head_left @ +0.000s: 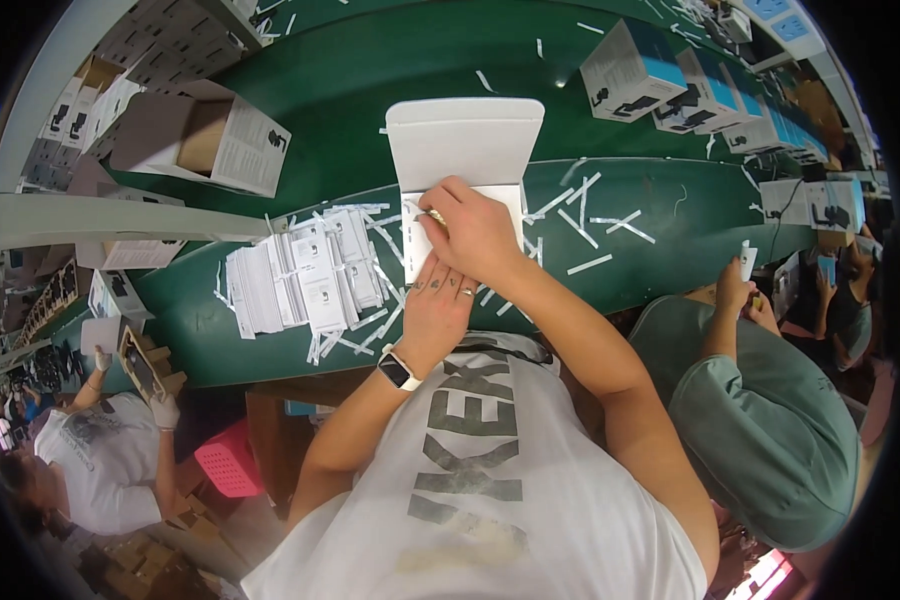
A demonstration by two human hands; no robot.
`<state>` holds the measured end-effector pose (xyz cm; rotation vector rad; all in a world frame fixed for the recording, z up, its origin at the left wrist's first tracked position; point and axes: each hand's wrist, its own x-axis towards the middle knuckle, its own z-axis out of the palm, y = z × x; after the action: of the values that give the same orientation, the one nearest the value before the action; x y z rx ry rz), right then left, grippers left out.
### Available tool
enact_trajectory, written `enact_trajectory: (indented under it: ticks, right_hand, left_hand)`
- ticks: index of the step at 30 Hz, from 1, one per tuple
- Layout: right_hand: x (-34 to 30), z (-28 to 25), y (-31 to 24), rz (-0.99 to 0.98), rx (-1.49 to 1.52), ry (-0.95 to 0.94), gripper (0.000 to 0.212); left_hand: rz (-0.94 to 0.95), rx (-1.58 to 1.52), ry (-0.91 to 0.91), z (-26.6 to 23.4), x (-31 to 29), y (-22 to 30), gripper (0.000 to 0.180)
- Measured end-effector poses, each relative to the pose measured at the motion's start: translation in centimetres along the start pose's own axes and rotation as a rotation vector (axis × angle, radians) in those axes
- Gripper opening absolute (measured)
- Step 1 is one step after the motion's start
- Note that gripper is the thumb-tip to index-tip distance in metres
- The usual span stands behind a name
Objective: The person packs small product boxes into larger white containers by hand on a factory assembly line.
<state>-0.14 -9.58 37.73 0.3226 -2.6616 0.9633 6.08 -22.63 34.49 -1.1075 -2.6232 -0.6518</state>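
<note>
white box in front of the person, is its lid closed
No, the lid of the white box is open, spread back on the side beyond the right hand.

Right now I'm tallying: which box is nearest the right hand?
The white box with its flap raised, beneath the right hand; the other boxes stand farther off.

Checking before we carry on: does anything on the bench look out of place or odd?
Yes: loose white strips lie scattered at random angles on the green table, right of the open white box and around the leaflet stack. They look like litter, unlike the lined-up cartons.
</note>
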Motion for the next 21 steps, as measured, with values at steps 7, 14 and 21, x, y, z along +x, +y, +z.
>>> enact_trajectory:
  ticks: [7,14,21]
  right_hand:
    - [-2.5,0.5,0.3,0.113,0.090,-0.127,0.029]
    - [-4.1,-7.1,0.6,-0.051,0.685,0.400,0.028]
    - [-2.8,-11.1,18.5,1.171,1.115,-0.070,0.100]
  left_hand:
    - [-0.058,-0.201,-0.011,1.6,-1.1,2.6,0.014]
    - [0.019,-0.085,-0.043,2.0,-1.8,6.8,0.047]
    - [0.129,-0.072,-0.218,-1.2,-1.4,7.5,0.055]
